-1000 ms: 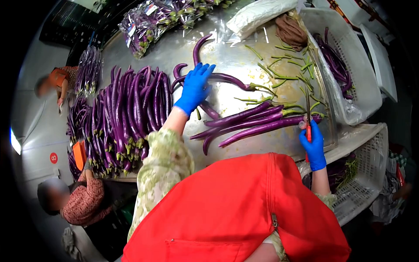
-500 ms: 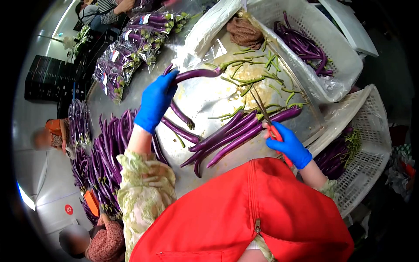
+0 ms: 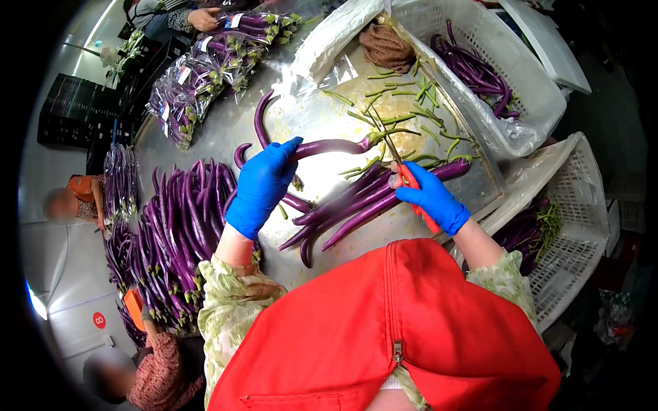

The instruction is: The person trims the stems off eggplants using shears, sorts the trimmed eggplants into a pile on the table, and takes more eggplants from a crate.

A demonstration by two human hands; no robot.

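My left hand (image 3: 263,186), in a blue glove, grips a long purple eggplant (image 3: 332,146) whose green stem end points right. Red-handled scissors (image 3: 411,179) are in my gloved right hand (image 3: 433,195), their blades beside that stem. Several eggplants (image 3: 363,212) lie together on the metal table (image 3: 274,264) just below. A curved eggplant (image 3: 262,120) rests beyond my left hand. Cut green stems (image 3: 426,103) are scattered past the scissors.
A large eggplant pile (image 3: 185,219) lies at left, bagged eggplants (image 3: 205,68) at the upper left. A white crate (image 3: 541,103) with eggplants and another crate (image 3: 572,226) stand at right. Brown cloth (image 3: 385,48) is at the back. People work at left, one hand (image 3: 203,19) near the bags.
My left hand has closed on the eggplant, lifted it, and now holds it lower than half a second ago. The scissors have moved from the table's right side to its stem.
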